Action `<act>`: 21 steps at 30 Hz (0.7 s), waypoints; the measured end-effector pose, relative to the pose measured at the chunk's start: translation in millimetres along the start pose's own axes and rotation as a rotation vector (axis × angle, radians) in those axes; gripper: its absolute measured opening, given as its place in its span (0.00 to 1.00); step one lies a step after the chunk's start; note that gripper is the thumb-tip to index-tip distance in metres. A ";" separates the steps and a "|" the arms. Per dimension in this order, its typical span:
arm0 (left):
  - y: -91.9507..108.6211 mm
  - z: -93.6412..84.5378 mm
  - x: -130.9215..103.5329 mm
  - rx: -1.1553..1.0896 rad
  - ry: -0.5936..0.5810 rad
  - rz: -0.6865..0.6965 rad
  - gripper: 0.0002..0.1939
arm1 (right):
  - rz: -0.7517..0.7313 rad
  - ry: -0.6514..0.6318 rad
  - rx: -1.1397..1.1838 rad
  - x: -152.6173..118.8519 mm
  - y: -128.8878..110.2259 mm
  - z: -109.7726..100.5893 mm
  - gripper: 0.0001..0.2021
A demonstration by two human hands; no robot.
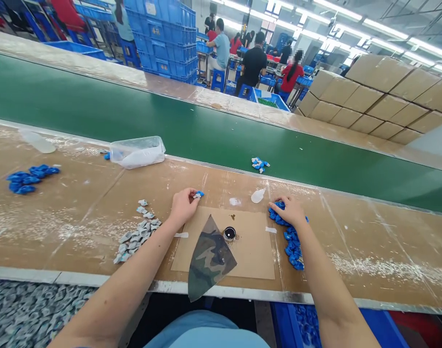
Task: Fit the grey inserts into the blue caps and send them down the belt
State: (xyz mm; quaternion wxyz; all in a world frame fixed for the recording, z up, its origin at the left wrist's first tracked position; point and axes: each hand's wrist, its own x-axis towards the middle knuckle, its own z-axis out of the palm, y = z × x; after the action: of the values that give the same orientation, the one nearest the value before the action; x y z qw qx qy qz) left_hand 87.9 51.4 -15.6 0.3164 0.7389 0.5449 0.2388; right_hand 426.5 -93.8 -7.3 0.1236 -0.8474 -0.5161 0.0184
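Observation:
My left hand [185, 207] pinches a small blue-and-grey moulded piece [198, 194] between thumb and fingertips, above the back left corner of a cardboard sheet [257, 261]. Several blue pieces [293, 246] lie in a pile on the right, and the fingers of my right hand [289, 210] are apart at its back end, touching it. Whether a piece is between those fingers is hard to see. On the cardboard stands a small round pot with dark contents [229, 234], beside a camouflage-patterned cloth piece [210, 261]. Grey pieces [137, 237] are heaped beyond my left forearm.
A green conveyor belt [206, 130] runs behind the bench, carrying a small cluster of blue-and-white pieces [260, 164]. A clear plastic tray [137, 152] and more blue pieces [28, 179] are at left. Below the bench's front edge are grey pieces [32, 309] and a blue crate [284, 324].

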 end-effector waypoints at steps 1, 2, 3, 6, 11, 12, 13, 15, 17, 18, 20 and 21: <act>-1.4 0.5 -0.9 0.015 0.004 0.006 0.11 | -0.033 -0.009 -0.009 -3.3 -3.7 0.6 0.17; -2.5 0.9 -1.7 0.026 0.006 0.007 0.12 | -0.069 -0.018 -0.016 -7.4 -7.0 0.6 0.16; -3.4 1.2 -2.5 0.034 0.008 0.004 0.13 | -0.105 -0.028 -0.020 -12.3 -9.9 0.3 0.15; -4.8 1.6 -4.7 0.035 0.019 0.007 0.14 | -0.197 -0.055 -0.022 -30.7 -16.5 -1.4 0.13; -3.8 -0.3 -13.9 0.001 0.003 0.063 0.15 | -0.385 -0.011 0.042 -66.0 -18.0 -2.0 0.10; -3.6 -1.3 -17.8 -0.011 -0.007 0.068 0.17 | -0.415 0.002 0.068 -72.4 -16.9 -1.8 0.09; -3.5 -2.6 -22.8 -0.026 -0.014 0.073 0.18 | -0.434 0.009 0.094 -78.3 -15.5 -1.5 0.09; -4.5 -6.4 -35.8 -0.061 -0.018 0.092 0.21 | -0.459 0.014 0.132 -88.0 -12.2 -0.9 0.09; -7.5 -12.1 -51.7 -0.092 -0.003 0.110 0.21 | -0.473 0.021 0.149 -95.1 -9.5 -0.1 0.10; -9.9 -15.6 -59.9 -0.107 0.013 0.110 0.21 | -0.482 0.030 0.154 -97.8 -8.6 0.3 0.10; -16.6 -24.2 -74.6 -0.139 0.073 0.088 0.20 | -0.512 0.067 0.172 -101.6 -8.1 1.0 0.11; -21.0 -29.2 -80.2 -0.154 0.117 0.069 0.19 | -0.531 0.096 0.191 -102.7 -8.4 1.4 0.11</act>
State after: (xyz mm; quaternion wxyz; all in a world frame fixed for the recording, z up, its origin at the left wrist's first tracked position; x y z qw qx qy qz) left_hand 30.4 -14.9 -11.5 0.3315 0.7154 0.5168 0.3333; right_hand 371.0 -180.1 -16.6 0.2278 -0.6671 -0.7093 -0.0063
